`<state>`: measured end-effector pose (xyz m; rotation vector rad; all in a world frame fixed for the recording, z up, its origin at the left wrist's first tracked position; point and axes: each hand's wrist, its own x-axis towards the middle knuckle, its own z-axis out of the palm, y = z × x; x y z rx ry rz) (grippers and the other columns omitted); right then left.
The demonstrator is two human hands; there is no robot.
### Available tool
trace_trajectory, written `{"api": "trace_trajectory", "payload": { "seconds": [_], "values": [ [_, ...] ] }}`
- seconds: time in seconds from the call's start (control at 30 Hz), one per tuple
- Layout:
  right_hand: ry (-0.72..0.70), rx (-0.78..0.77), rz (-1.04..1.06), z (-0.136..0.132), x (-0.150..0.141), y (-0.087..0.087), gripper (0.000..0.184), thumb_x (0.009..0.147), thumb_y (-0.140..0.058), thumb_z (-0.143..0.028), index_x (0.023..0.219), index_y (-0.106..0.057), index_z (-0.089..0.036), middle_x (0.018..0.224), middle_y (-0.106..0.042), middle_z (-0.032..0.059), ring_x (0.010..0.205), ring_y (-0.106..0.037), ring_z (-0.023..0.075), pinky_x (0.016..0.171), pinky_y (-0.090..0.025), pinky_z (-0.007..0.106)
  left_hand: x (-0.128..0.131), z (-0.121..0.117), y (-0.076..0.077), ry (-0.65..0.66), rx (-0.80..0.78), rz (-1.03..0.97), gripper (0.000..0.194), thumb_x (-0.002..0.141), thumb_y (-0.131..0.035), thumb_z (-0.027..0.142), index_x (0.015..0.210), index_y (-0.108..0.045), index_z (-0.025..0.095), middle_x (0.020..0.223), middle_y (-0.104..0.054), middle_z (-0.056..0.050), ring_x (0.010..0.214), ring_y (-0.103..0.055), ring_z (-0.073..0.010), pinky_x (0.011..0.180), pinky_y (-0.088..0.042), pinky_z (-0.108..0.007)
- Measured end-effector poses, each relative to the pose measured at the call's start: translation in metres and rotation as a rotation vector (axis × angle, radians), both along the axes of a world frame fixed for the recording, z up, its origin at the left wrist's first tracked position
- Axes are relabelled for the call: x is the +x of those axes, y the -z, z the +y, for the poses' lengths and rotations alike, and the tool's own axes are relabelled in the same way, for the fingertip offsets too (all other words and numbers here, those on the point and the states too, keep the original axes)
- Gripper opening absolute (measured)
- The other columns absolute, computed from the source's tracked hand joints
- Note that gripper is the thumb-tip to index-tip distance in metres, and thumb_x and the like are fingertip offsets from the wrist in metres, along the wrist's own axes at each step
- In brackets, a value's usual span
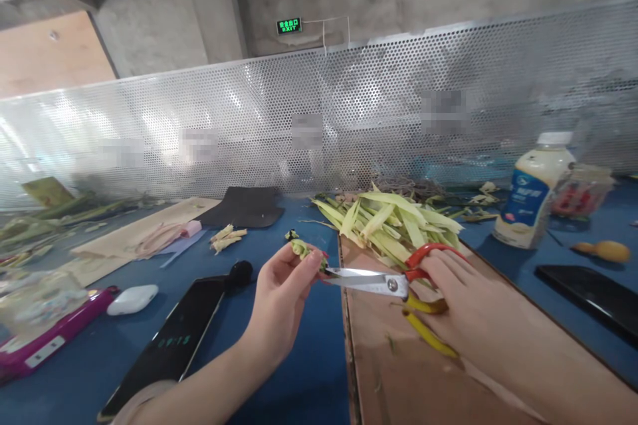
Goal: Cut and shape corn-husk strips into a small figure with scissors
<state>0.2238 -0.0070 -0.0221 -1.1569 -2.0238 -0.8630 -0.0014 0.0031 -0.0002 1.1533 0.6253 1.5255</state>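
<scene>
Forearms [538, 345] inward-slanted, left hand [284, 289] upright, right hand [456, 289] around scissors [393, 284]

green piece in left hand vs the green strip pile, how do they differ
The small curled green piece is held in the left hand; the pile of long green strips lies partly on the flat brown board. The piece is far smaller than the pile. Both are green.

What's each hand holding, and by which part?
Right hand: scissors, by the handles. Left hand: a small green piece, pinched between thumb and fingers; the grip hides exactly which part.
</scene>
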Motion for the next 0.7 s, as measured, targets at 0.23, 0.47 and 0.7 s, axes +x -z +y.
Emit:
{"api": "trace_trajectory", "payload": {
  "seconds": [0.23,0.47,0.7],
  "values": [
    [-0.022,-0.006,-0.101,0.0008,0.0041,-0.0018,0.018,0.083,-0.044,-0.030,0.070,-0.048,-0.018,0.071,-0.055,0.0066,0.067,-0.053,0.0215,0.057,-0.038,0.031,0.0016,-0.0013,-0.0012,0.002,-0.009,-0.010,0.014,0.071,-0.072,0.030,0.070,-0.067,0.016,0.067,-0.059,0.001,0.061,-0.053,-0.0066,0.060,-0.044,-0.016],
    [-0.002,-0.035,-0.037,-0.0005,0.0020,-0.0009,0.018,0.082,-0.044,-0.031,0.072,-0.049,-0.017,0.071,-0.055,0.0060,0.068,-0.053,0.0209,0.062,-0.040,0.033,0.0008,-0.0012,0.0007,0.016,-0.002,0.027,0.016,0.070,-0.073,0.031,0.074,-0.067,0.017,0.070,-0.062,0.000,0.066,-0.054,-0.0085,0.063,-0.044,-0.018],
    [0.001,-0.052,-0.089,0.0010,0.0077,0.0018,0.015,0.082,-0.045,-0.029,0.073,-0.047,-0.018,0.073,-0.057,0.0065,0.066,-0.053,0.0201,0.058,-0.040,0.031,0.0012,-0.0006,0.0004,0.010,0.013,0.039,0.014,0.071,-0.071,0.031,0.074,-0.068,0.017,0.071,-0.063,0.000,0.067,-0.054,-0.0098,0.065,-0.044,-0.020]
  ]
}}
